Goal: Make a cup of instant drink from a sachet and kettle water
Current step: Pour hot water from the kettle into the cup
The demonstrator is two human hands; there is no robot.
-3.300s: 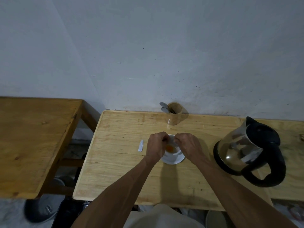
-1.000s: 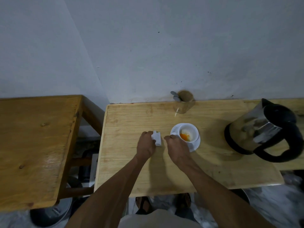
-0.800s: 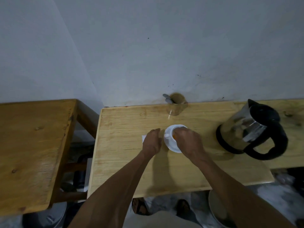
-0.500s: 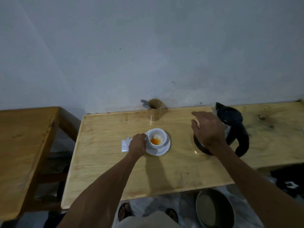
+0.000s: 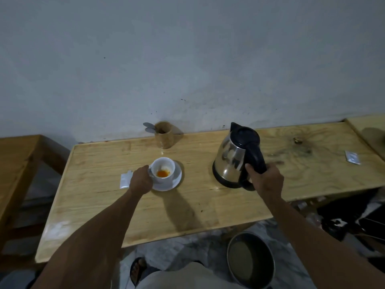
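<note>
Kettle, steel with a black lid and handle, stands upright on the right half of the wooden surface, and the right hand is clenched around its handle from the near side. One white cup sits on one white saucer left of the kettle, well apart from it, with orange powder at the bottom. The left hand is curled against the cup's left side, grasping at the handle, which the fingers hide. One opened white sachet lies flat just left of that hand, partly covered by it. A second sachet lies far right on the surface, its print too small to read. One wooden holder stands at the far edge by the wall with two spoon ends sticking out. A round metal pan on the floor is half cut off by the person's leg.
</note>
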